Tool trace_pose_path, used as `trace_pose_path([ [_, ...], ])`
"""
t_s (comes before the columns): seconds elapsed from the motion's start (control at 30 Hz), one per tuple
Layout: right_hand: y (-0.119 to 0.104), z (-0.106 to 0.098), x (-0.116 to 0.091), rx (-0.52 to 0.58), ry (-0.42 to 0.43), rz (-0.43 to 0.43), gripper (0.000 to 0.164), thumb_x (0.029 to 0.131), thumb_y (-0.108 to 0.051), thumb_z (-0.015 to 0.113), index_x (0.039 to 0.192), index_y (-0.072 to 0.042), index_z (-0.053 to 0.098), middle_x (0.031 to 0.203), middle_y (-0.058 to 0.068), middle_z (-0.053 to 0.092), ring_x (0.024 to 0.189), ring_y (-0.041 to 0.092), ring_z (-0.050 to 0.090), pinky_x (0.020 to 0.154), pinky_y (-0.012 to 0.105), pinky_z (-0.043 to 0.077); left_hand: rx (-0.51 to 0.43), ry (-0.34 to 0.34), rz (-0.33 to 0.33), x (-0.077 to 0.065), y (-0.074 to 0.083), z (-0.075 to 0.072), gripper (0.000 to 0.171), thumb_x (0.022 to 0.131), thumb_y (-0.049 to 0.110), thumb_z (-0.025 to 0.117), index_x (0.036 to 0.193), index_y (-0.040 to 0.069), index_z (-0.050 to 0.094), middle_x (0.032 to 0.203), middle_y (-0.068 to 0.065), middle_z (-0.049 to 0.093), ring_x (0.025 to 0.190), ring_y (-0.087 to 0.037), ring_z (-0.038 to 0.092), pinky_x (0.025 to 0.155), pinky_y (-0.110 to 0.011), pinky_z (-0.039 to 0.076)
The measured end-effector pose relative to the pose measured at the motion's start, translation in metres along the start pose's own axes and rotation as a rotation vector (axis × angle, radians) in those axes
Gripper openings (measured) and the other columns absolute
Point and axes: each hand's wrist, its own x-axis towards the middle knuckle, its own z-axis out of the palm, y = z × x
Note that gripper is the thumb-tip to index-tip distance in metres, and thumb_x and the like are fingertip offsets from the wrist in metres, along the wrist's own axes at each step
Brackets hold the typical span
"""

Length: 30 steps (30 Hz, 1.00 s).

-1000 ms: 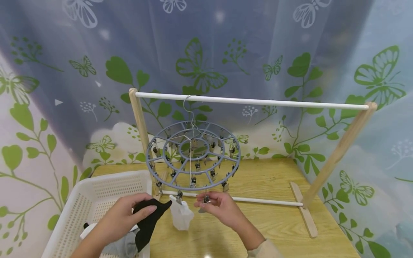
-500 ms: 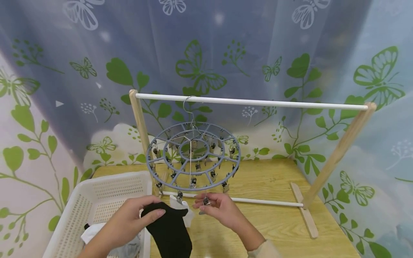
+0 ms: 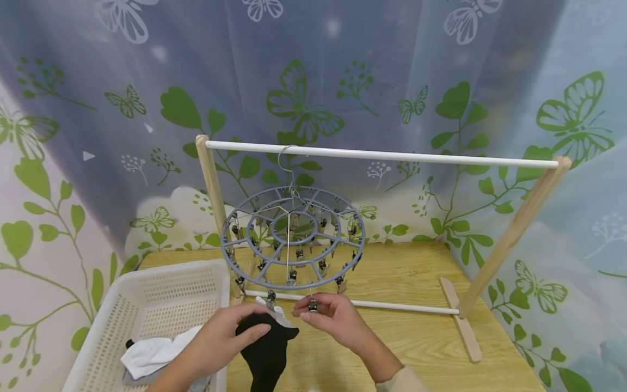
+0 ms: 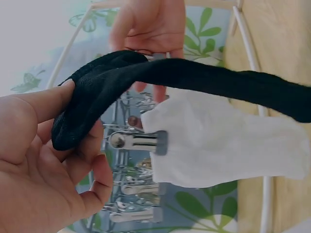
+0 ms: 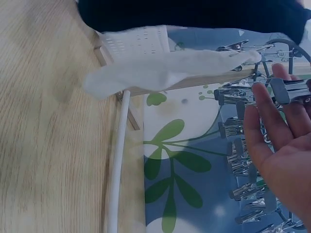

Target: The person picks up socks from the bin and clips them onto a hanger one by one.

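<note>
My left hand (image 3: 220, 335) pinches a black sock (image 3: 266, 348) at its opening, thumb on top, and the rest of it hangs down. Just right of it, my right hand (image 3: 345, 324) holds a metal clip (image 3: 312, 305) between thumb and fingers, below the front rim of a round grey clip hanger (image 3: 313, 284). The sock's edge is close to that clip but apart from it. Behind the black sock hangs a white sock (image 4: 209, 141), gripped by a neighbouring clip (image 4: 138, 141); the head view shows only a little of it.
A white basket (image 3: 120, 305) at the left holds a white sock (image 3: 152, 354) and grey cloth. The hanger hooks over the white bar (image 3: 382, 155) of a wooden-legged rack standing on the wooden table (image 3: 401, 348). Several other clips dangle around the hanger.
My left hand has moved right with the black sock, bringing its edge near the clip in my right hand. The right hand has stayed nearly in place, with the clip turned slightly.
</note>
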Motion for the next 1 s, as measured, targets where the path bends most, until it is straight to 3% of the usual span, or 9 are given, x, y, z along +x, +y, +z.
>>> trace_pose_path([
  [0.23, -0.003, 0.0, 0.0, 0.003, 0.006, -0.014, 0.027, 0.097, -0.012, 0.055, 0.111, 0.009, 0.06, 0.113, 0.036, 0.06, 0.106, 0.029, 0.062, 0.09, 0.043, 0.051, 0.008, 0.012, 0.006, 0.003, -0.007, 0.011, 0.032, 0.094, 0.036, 0.057, 0.117, 0.014, 0.063, 0.115, -0.004, 0.067, 0.108, -0.027, 0.059, 0.086, -0.05, 0.05],
  [0.47, -0.004, 0.001, 0.001, 0.006, 0.018, -0.005, 0.03, 0.098, -0.014, 0.054, 0.119, 0.007, 0.058, 0.113, 0.036, 0.06, 0.103, 0.02, 0.064, 0.082, 0.029, 0.054, 0.066, 0.033, -0.004, 0.007, -0.01, 0.018, 0.029, 0.092, 0.03, 0.062, 0.111, 0.008, 0.066, 0.109, -0.01, 0.069, 0.1, -0.029, 0.062, 0.077, -0.048, 0.053],
  [0.73, -0.006, 0.001, 0.0, -0.021, 0.022, 0.004, 0.028, 0.098, -0.016, 0.053, 0.111, 0.007, 0.062, 0.113, 0.033, 0.062, 0.105, 0.026, 0.062, 0.088, 0.06, 0.045, 0.089, 0.039, 0.034, 0.013, -0.014, 0.025, 0.02, 0.094, 0.028, 0.06, 0.107, 0.014, 0.066, 0.103, -0.002, 0.07, 0.093, -0.019, 0.064, 0.073, -0.039, 0.053],
  [0.83, -0.005, 0.002, 0.0, -0.021, 0.019, -0.01, 0.028, 0.099, -0.016, 0.052, 0.11, 0.007, 0.062, 0.113, 0.033, 0.062, 0.107, 0.028, 0.061, 0.092, 0.057, 0.045, 0.081, 0.041, 0.041, 0.015, -0.017, 0.028, 0.018, 0.094, 0.027, 0.06, 0.107, 0.015, 0.065, 0.103, -0.001, 0.069, 0.093, -0.019, 0.064, 0.074, -0.037, 0.053],
  [1.0, -0.003, 0.002, 0.0, -0.056, 0.008, -0.038, 0.028, 0.101, -0.016, 0.047, 0.11, 0.005, 0.063, 0.109, 0.032, 0.064, 0.11, 0.029, 0.059, 0.095, 0.041, 0.048, 0.05, 0.029, 0.046, 0.018, -0.022, 0.032, 0.015, 0.094, 0.023, 0.061, 0.106, 0.016, 0.065, 0.103, 0.0, 0.069, 0.094, -0.019, 0.064, 0.075, -0.037, 0.053],
])
